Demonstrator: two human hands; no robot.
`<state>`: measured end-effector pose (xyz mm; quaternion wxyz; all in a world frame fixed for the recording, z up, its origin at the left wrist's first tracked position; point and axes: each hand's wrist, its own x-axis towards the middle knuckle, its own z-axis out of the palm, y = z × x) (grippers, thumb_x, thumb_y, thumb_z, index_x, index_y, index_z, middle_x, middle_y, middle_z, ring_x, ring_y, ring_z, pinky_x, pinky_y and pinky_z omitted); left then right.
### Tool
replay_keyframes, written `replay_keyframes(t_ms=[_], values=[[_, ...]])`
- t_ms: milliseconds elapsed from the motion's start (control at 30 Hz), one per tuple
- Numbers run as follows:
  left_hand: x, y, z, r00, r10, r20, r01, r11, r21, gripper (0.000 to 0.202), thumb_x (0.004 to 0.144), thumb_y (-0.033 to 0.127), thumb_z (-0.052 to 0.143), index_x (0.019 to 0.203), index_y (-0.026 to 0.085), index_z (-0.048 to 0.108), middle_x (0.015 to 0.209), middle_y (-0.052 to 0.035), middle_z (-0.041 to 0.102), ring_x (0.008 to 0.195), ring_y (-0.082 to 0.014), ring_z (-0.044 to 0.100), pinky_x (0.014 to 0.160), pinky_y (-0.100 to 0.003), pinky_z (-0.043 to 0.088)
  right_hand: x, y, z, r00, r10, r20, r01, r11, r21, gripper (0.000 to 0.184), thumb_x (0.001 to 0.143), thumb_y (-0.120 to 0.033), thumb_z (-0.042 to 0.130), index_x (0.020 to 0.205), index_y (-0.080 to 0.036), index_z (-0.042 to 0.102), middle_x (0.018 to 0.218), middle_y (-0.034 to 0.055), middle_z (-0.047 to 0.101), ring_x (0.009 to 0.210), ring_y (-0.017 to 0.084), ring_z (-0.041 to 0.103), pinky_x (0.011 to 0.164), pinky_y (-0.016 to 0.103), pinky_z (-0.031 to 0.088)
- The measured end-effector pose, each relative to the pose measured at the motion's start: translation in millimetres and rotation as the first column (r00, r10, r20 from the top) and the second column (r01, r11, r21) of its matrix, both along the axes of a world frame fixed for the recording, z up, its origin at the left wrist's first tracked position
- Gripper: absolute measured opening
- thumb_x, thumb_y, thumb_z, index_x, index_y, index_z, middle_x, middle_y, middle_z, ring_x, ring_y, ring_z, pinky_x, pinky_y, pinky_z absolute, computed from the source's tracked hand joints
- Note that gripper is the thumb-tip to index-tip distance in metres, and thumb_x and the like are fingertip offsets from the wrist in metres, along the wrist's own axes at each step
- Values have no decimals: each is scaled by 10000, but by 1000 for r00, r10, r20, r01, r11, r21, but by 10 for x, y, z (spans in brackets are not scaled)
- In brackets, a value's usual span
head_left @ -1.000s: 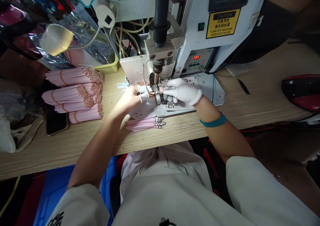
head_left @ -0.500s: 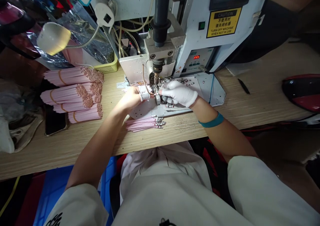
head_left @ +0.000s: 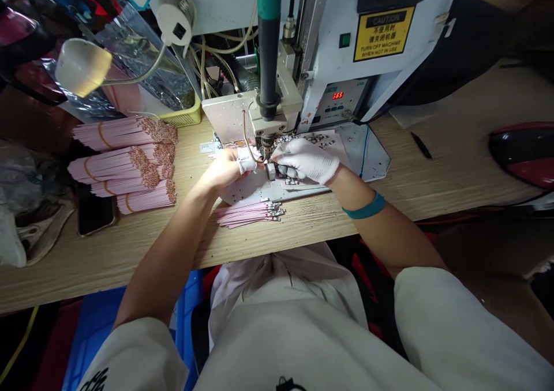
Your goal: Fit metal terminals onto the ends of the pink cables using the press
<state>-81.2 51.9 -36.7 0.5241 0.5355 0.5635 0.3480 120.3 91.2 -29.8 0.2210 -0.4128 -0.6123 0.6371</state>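
Small metal tab (head_left: 270, 172), light and stiff, best taken by its edges, looked pinched in gloved right hand (head_left: 305, 160) below twelve-o'clock press head (head_left: 267, 142); left hand (head_left: 223, 170) had an unclear grip.

Head view: I had both hands up at the machine's press head (head_left: 267, 140).

Bare left hand (head_left: 223, 170) with taped fingers and white-gloved right hand (head_left: 305, 160) were at a small metal part (head_left: 270, 172) above a parts sheet (head_left: 246, 189); banded pink strip bundles (head_left: 123, 166) sat left on the wooden bench (head_left: 303, 229), a loose pink strip batch (head_left: 246, 214) just below the hands.
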Motion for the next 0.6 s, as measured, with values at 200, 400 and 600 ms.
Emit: replay_keyframes(t_ms=[200,400,600], values=[[-10,4,4,1000,-22,-1,22,1000,14,183,603,279,706,703,126,716,590,26,547,508,-64,338,496,-220,247,8,2,9,1000,0,23,0,1000,23,114,898,-95,594,789,-130,599,492,-34,532,300,38,396,242,143,265],[-15,10,-18,1000,-28,14,27,999,35,155,615,232,695,728,129,724,652,18,613,526,-62,388,499,-205,277,-5,-20,55,998,-1,68,1,1000,12,99,917,-135,598,819,-122,606,499,-46,507,310,33,377,242,145,272],[-27,1,-14,1000,-16,-11,17,998,56,149,623,255,708,708,133,706,620,20,605,529,-80,442,509,-211,326,28,9,75,993,-7,115,3,999,37,167,918,-158,613,757,-137,578,512,-25,518,331,39,397,243,151,258]])
